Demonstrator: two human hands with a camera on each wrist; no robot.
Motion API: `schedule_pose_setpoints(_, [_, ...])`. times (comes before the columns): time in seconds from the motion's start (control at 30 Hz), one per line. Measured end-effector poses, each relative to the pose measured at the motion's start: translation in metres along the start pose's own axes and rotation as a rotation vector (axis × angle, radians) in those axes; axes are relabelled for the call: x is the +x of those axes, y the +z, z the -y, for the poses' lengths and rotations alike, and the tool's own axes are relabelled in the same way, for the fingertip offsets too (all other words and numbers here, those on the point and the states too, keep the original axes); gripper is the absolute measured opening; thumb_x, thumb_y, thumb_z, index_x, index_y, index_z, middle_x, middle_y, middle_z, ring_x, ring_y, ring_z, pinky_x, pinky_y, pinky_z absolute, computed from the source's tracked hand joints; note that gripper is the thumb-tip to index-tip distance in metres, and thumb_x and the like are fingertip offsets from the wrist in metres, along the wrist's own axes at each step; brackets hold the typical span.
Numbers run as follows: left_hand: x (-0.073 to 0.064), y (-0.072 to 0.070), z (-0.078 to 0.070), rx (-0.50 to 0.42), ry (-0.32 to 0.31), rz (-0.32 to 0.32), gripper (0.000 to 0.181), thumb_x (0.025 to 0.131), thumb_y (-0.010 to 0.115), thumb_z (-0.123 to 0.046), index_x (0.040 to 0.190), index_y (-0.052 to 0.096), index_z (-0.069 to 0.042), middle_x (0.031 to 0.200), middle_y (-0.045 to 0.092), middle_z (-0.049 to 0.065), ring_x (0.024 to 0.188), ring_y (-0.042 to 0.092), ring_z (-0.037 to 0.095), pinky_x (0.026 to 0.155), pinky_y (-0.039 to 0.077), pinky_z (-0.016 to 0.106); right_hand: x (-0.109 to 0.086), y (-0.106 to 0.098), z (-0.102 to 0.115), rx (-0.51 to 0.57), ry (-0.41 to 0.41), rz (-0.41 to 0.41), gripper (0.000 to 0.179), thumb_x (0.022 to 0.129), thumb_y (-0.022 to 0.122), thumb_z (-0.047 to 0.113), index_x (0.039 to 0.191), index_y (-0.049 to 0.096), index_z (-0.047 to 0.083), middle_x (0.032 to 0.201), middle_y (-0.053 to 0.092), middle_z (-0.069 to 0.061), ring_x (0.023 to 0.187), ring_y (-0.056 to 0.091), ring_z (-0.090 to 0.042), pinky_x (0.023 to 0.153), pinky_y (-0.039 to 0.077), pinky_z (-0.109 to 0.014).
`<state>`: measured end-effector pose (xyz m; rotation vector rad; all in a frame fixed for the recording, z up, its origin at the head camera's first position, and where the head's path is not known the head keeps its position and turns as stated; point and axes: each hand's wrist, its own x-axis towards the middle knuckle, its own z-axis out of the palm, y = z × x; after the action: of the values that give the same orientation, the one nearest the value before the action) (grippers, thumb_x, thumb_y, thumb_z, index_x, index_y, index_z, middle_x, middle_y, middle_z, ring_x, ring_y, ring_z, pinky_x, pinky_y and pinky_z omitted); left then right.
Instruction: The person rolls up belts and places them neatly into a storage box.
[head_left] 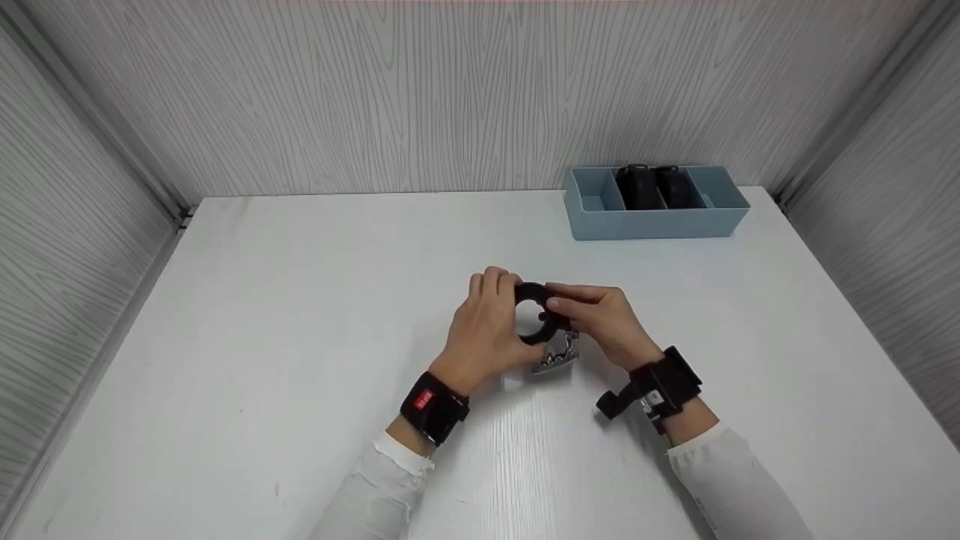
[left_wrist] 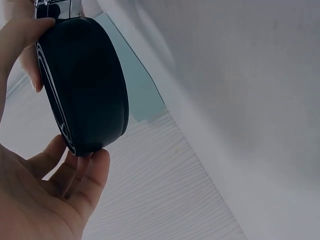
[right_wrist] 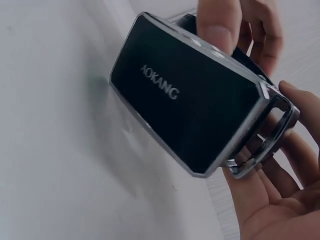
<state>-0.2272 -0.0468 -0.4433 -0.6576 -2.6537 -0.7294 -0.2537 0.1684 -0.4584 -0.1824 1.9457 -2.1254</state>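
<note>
A black leather belt (head_left: 531,289), rolled into a round coil, is held between both hands above the white table. My left hand (head_left: 484,330) grips the left side of the coil; in the left wrist view its thumb and fingertips span the smooth outer band (left_wrist: 87,85). The right hand (head_left: 611,322) pinches the coil's right side between thumb and fingers. Below the coil hangs the silver-edged buckle (right_wrist: 185,95), its black plate lettered AOKANG. The left thumb touches the buckle's edge in the right wrist view, and the right fingers lie behind its metal loop.
A blue-grey compartment box (head_left: 652,225) stands at the back right of the table (head_left: 300,315). Two black rolled items (head_left: 639,187) sit in its middle compartments. Wood-grained panels (head_left: 375,97) rise at the back and both sides.
</note>
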Motion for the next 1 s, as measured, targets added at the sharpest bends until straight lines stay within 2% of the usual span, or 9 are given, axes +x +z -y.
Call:
schedule_pose_setpoints(0.1, [0.000,0.001,-0.001,0.000,-0.018,0.005,0.088,0.065,0.094,-0.049,0.124,0.052,0.000,0.123,0.049,0.013,0.108,0.046,0.027,0.079,0.058,0.036,0.000,0.000,0.000,-0.029,-0.014,-0.013,0.042,0.095,0.076,0.011,0.134,0.066,-0.003,0.129,0.069,-0.022,0.101,0.076,-0.026,0.088,0.060,-0.034])
schedule_pose_setpoints(0.27, [-0.001,-0.001,-0.002,-0.034,-0.010,0.078,0.091,0.068,0.094,-0.049,0.129,0.049,0.001,0.127,0.047,0.014,0.113,0.045,0.028,0.089,0.056,0.036,0.001,-0.004,0.000,-0.068,-0.003,-0.007,0.041,0.094,0.077,0.013,0.132,0.069,-0.001,0.125,0.071,-0.019,0.099,0.076,-0.023,0.085,0.061,-0.034])
schedule_pose_setpoints(0.47, [-0.001,-0.005,0.001,-0.096,0.093,0.144,0.088,0.076,0.092,-0.039,0.141,0.047,0.001,0.139,0.045,0.014,0.125,0.044,0.029,0.105,0.048,0.037,0.001,-0.013,0.004,-0.072,0.001,0.001,0.034,0.094,0.076,0.011,0.126,0.072,-0.001,0.121,0.074,-0.017,0.098,0.076,-0.021,0.084,0.061,-0.033])
schedule_pose_setpoints(0.57, [-0.001,-0.006,0.001,-0.092,0.129,0.150,0.087,0.075,0.091,-0.035,0.143,0.047,-0.001,0.141,0.046,0.012,0.127,0.044,0.029,0.106,0.047,0.036,0.001,-0.014,0.006,-0.075,0.008,0.017,0.034,0.094,0.076,0.009,0.126,0.072,-0.002,0.120,0.074,-0.017,0.096,0.076,-0.020,0.083,0.061,-0.033])
schedule_pose_setpoints(0.63, [-0.001,-0.005,0.001,-0.074,0.137,0.138,0.088,0.072,0.093,-0.033,0.142,0.048,-0.001,0.140,0.047,0.012,0.125,0.045,0.028,0.104,0.049,0.036,0.001,-0.013,0.006,-0.079,0.005,0.033,0.036,0.094,0.076,0.009,0.127,0.071,-0.003,0.121,0.073,-0.018,0.097,0.075,-0.020,0.084,0.061,-0.033])
schedule_pose_setpoints(0.8, [0.000,-0.002,-0.001,0.004,0.122,0.058,0.085,0.069,0.093,-0.035,0.135,0.052,0.000,0.134,0.051,0.013,0.115,0.049,0.027,0.093,0.054,0.034,0.001,-0.007,0.004,-0.056,-0.016,0.019,0.040,0.095,0.076,0.012,0.131,0.068,-0.004,0.126,0.071,-0.018,0.106,0.073,-0.020,0.090,0.059,-0.032])
schedule_pose_setpoints(0.93, [0.000,0.001,-0.003,0.051,0.106,-0.014,0.085,0.068,0.092,-0.039,0.132,0.054,0.001,0.130,0.052,0.014,0.112,0.049,0.028,0.088,0.055,0.034,0.001,-0.003,0.004,-0.068,-0.040,-0.035,0.039,0.095,0.077,0.015,0.130,0.070,-0.002,0.123,0.074,-0.014,0.107,0.073,-0.017,0.091,0.058,-0.029])
schedule_pose_setpoints(1.0, [0.000,0.002,-0.003,0.069,0.092,-0.056,0.084,0.067,0.092,-0.039,0.131,0.054,0.001,0.129,0.052,0.013,0.111,0.049,0.028,0.087,0.055,0.034,0.000,-0.002,0.003,-0.100,-0.059,-0.067,0.038,0.095,0.078,0.017,0.128,0.072,0.000,0.119,0.075,-0.010,0.102,0.072,-0.013,0.087,0.058,-0.026])
